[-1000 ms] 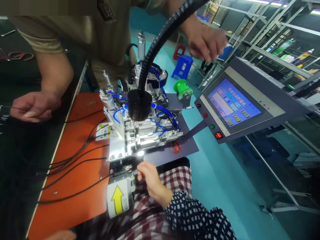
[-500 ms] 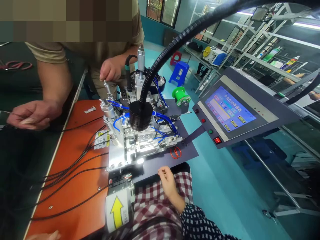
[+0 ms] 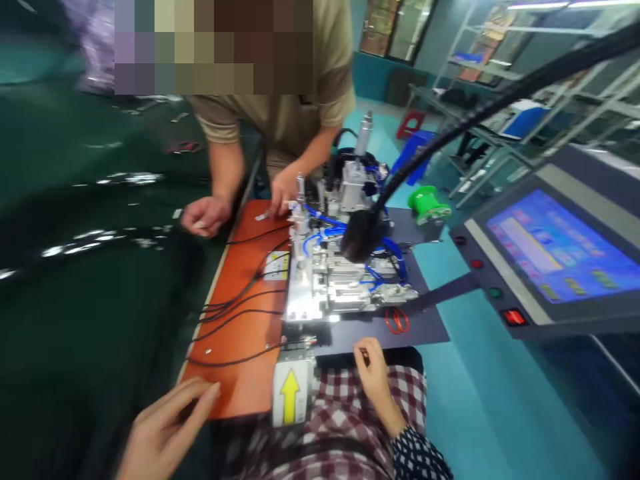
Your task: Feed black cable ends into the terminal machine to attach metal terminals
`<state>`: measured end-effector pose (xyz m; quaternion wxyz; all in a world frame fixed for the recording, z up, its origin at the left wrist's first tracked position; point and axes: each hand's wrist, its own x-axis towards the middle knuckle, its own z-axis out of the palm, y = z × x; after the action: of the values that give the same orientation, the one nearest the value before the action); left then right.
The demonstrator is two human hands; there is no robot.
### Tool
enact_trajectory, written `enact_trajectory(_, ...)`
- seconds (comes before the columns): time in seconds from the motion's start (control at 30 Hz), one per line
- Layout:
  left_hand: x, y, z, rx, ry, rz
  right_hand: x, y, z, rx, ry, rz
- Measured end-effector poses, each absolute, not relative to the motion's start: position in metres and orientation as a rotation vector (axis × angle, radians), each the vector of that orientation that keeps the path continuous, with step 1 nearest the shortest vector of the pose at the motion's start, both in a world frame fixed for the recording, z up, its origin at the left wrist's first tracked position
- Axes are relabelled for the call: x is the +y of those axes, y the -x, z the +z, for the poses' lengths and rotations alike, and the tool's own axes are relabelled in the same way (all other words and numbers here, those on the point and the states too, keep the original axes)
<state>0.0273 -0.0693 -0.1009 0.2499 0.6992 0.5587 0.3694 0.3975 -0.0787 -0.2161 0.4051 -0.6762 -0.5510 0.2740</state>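
Note:
My left hand (image 3: 173,427) is at the lower left, over the near corner of the orange board (image 3: 245,380). Its fingers are stretched out, with nothing seen in them. By the front edge of the dark base plate (image 3: 425,327), my right hand (image 3: 373,370) hovers over the checked apron (image 3: 407,383). Its fingers are loosely curled together, and no object shows in them. Beyond it stands a metal machine (image 3: 345,273) with blue air tubes. A motor (image 3: 291,393) bearing a yellow arrow label sits between my hands.
A co-worker's hands (image 3: 205,217) are across the board, one near the machine's far left corner. A black flexible lamp (image 3: 363,235) hangs over the machine. A touch-screen panel (image 3: 565,247) and a green spool (image 3: 427,203) stand right. Black cables (image 3: 235,363) cross the board.
The view has swung left, so the machine appears farther right. My left hand has come well into view. The co-worker's hand at the machine has lowered toward the board.

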Motion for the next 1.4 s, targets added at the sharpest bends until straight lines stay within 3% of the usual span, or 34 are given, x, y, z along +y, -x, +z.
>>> enact_trajectory(0.27, -0.065, -0.032, -0.097, 1.489, -1.865, 0.878, -0.067, -0.410, -0.234, -1.515, 1.688, 0.649)
enact_trajectory(0.7, -0.065, -0.032, -0.103, 1.411, -1.787, 0.898, -0.065, -0.413, -0.252, -1.720, 1.744, 0.291)
enact_trajectory(1.4, -0.063, -0.032, -0.105, 1.375, -1.727, 0.865, -0.063, -0.412, -0.255, -1.752, 1.786, 0.224)
